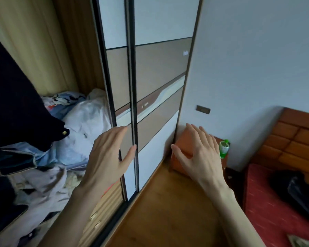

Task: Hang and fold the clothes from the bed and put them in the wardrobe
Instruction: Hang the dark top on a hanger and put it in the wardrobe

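Bedroom wardrobe (161,72) standing half open, left hand (107,154) reaching flat-fingered at sliding door (121,82) edge, right hand (198,150) hovering spread, gripping nothing.

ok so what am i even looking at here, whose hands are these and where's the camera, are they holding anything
There is no machine: this is a person tidying clothes, filmed by one wide-angle camera worn on their head, looking forward and down. That is why the walls bend.

The left hand is open, its fingers at the edge of the sliding wardrobe door. The right hand is open too, spread in the air. Neither holds anything.

Left of the door the wardrobe stands open: a dark garment hangs there above a heap of pale clothes and bags.

On the right is a bed with a red cover, with a black item lying on it. By the wall, a green bottle stands on an orange-brown bedside cabinet.
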Tool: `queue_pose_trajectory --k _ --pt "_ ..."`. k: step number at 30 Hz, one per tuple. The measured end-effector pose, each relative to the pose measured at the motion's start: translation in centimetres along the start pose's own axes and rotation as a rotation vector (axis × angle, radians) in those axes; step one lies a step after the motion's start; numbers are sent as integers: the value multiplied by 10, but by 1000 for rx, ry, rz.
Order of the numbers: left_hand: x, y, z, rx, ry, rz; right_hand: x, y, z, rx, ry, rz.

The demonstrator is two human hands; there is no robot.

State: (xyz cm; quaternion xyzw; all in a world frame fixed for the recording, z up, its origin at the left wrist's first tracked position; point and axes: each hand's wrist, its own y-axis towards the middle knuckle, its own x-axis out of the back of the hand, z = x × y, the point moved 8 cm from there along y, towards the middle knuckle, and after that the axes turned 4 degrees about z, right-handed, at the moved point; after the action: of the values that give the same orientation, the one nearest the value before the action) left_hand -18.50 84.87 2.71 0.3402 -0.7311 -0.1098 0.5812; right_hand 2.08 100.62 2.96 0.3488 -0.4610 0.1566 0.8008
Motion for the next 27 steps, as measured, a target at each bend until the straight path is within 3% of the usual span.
queue_pose_trajectory --k 12,20,27 --pt "-121 22 -132 -275 -201 215 46 -73 -132 -286 -99 -184" --pt "-192 40 -199 -536 -406 345 46 -157 -189 -729 -212 -320" --pt "-252 24 -254 -815 -535 492 51 -246 -193 -1071 -328 -434"
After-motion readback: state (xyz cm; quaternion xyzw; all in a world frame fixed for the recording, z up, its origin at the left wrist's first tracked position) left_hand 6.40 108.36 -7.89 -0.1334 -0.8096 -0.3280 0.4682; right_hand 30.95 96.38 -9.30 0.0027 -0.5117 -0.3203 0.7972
